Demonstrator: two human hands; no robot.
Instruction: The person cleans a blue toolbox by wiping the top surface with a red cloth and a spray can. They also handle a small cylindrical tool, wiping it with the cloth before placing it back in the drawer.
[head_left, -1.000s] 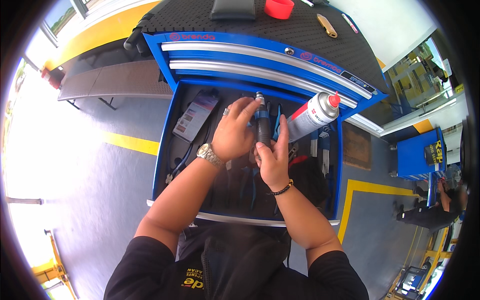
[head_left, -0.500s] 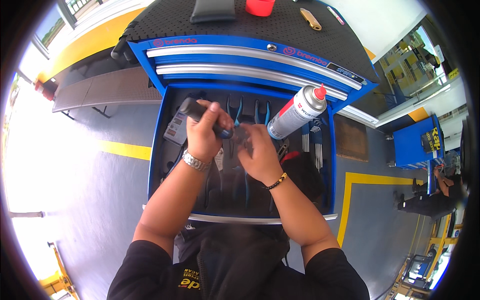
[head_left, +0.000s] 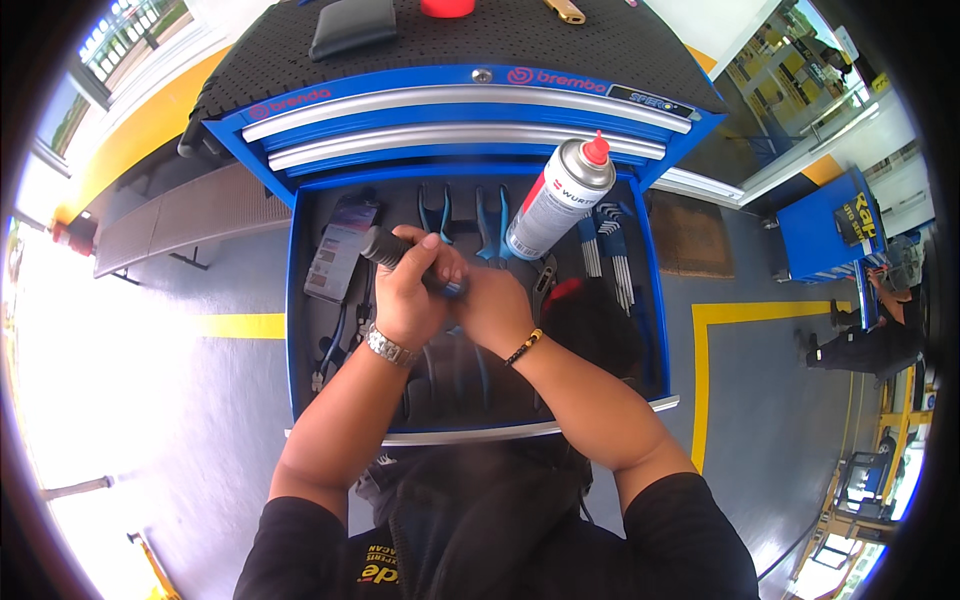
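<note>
My left hand (head_left: pixel 408 300) is wrapped around a black cylindrical handle (head_left: pixel 383 246) with a ridged end and a dark blue band near its other end; its exact kind is unclear. My right hand (head_left: pixel 492 308) is curled against that other end, its fingertips hidden beneath it, so what they grip does not show. Both hands are above an open drawer (head_left: pixel 296 380) of a blue tool chest. In the drawer, a spray can (head_left: pixel 556 205) with a red cap leans just beyond my right hand. Pliers (head_left: pixel 490 222) with blue handles lie behind the hands.
A phone-like flat item (head_left: pixel 340 250) lies at the drawer's left, hex keys (head_left: pixel 615 255) at its right, and a black cloth-like bundle (head_left: pixel 590 335) nearer me. On the chest top is a black pouch (head_left: pixel 352 25). Another person (head_left: pixel 870 335) works by a blue cabinet at far right.
My right hand has moved in and closed against the end of the black handle; its fingers were apart before. The view has shifted, so the chest appears further left and higher.
</note>
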